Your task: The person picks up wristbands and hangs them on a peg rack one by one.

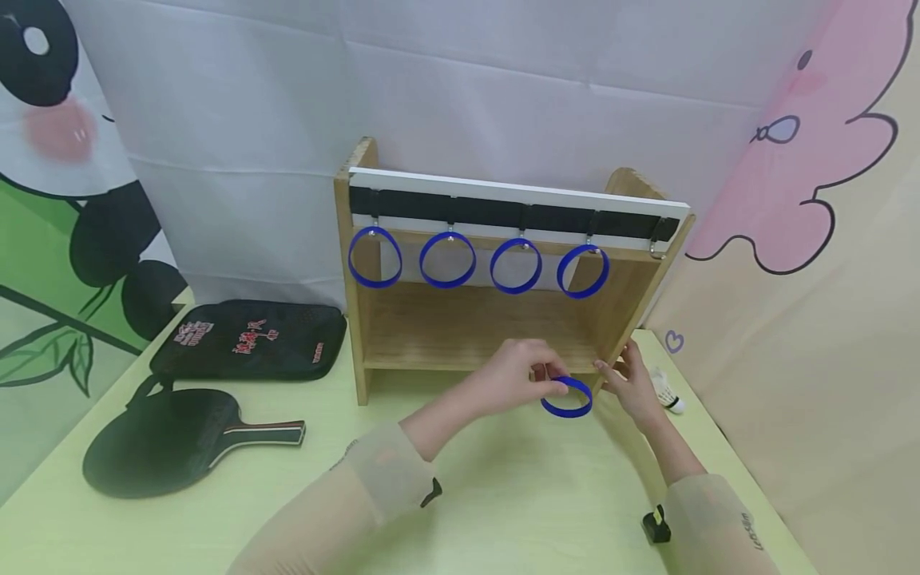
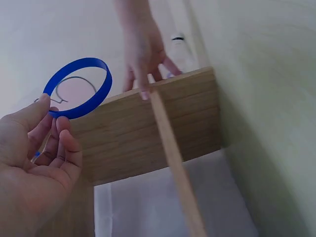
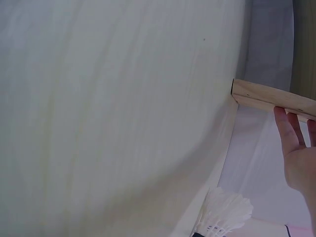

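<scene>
My left hand [image 1: 519,374] pinches a thin blue ring [image 1: 566,412] between thumb and fingers, in front of the wooden shelf's [image 1: 460,323] lower right part. In the left wrist view the ring [image 2: 101,95] tilts up from the fingertips, apart from the wood. My right hand [image 1: 636,389] holds the shelf's right side panel, thumb at the front edge and fingers along the outside. The right wrist view shows those fingers [image 3: 282,126] against the panel [image 3: 266,95]. Several blue rings [image 1: 447,283] hang from hooks along the white-and-black bar [image 1: 485,214]. The rightmost hook [image 1: 656,249] carries no ring.
At the left lie a black case [image 1: 251,339] and a dark table tennis paddle [image 1: 161,443]. A white shuttlecock [image 1: 667,391] lies right of the shelf, by the table's [image 1: 503,511] edge. A white cloth [image 1: 237,104] hangs behind.
</scene>
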`<action>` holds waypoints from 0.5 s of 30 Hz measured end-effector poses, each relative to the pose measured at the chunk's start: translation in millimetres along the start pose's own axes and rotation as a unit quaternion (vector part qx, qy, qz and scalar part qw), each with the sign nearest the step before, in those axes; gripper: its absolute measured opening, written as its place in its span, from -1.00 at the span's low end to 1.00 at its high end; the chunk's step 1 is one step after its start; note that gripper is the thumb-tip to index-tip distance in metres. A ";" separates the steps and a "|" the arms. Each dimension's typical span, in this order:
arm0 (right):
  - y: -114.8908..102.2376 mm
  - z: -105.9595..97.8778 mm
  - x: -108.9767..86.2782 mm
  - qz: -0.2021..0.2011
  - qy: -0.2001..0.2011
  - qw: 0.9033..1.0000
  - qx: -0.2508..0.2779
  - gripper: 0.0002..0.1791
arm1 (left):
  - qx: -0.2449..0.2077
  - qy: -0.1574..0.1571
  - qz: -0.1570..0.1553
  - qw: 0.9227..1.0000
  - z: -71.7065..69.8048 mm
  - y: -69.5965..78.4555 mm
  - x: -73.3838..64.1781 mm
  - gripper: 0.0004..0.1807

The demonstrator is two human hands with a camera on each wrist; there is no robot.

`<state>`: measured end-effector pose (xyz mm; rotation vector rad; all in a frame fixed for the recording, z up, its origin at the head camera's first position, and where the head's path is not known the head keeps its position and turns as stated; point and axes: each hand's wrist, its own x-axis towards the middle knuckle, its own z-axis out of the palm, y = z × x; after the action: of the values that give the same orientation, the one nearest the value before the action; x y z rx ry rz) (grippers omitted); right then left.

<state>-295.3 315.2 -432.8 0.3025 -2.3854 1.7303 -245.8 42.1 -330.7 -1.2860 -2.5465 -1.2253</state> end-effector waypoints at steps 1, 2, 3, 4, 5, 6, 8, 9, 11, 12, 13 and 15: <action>-0.2 0.2 0.0 -0.002 -0.001 1.000 0.002 -0.24 | -0.009 0.011 -0.002 1.000 -2.5 3.4 0.6 -0.83; -0.5 0.3 0.1 -0.002 -0.001 1.000 0.003 -0.24 | -0.017 0.022 -0.002 1.000 -4.9 7.0 1.2 -0.84; -0.8 0.4 0.1 -0.003 -0.001 1.000 0.004 -0.25 | -0.026 0.033 -0.002 0.999 -7.0 10.3 1.9 -0.84; -1.0 0.3 0.0 -0.004 -0.002 1.000 0.004 -0.25 | -0.031 0.044 -0.003 0.999 -9.0 13.3 2.7 -0.84; -1.4 0.3 -0.1 -0.005 -0.003 1.000 0.004 -0.25 | -0.038 0.056 -0.003 0.998 -10.8 16.3 3.5 -0.85; -1.7 0.4 -0.3 -0.005 -0.003 1.000 0.004 -0.24 | -0.048 0.066 -0.004 0.997 -12.5 19.4 4.2 -0.85; -2.3 0.5 -0.7 -0.002 -0.002 1.000 0.004 -0.24 | -0.068 0.086 -0.007 0.994 -15.2 25.1 6.0 -0.85; -2.7 0.6 -1.1 0.000 -0.002 1.000 0.003 -0.25 | -0.078 0.095 -0.009 0.992 -16.5 28.1 6.8 -0.85; -3.3 0.9 -1.7 0.006 0.002 1.000 -0.001 -0.26 | -0.096 0.112 -0.013 0.989 -18.7 34.4 8.7 -0.85; -3.4 1.1 -2.1 0.007 0.004 1.000 -0.002 -0.28 | -0.108 0.120 -0.015 0.987 -19.3 37.5 9.9 -0.85; -3.6 1.0 -2.4 0.010 0.006 1.000 -0.005 -0.30 | -0.120 0.127 -0.018 0.984 -19.5 40.0 11.3 -0.85; -3.7 1.2 -2.7 0.013 0.008 1.000 -0.014 -0.33 | -0.146 0.140 -0.023 0.979 -19.1 44.8 14.3 -0.84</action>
<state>-291.7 313.1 -430.5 0.2547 -2.4100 1.7027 -229.8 54.5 -284.1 -1.0089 -2.2736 -1.7056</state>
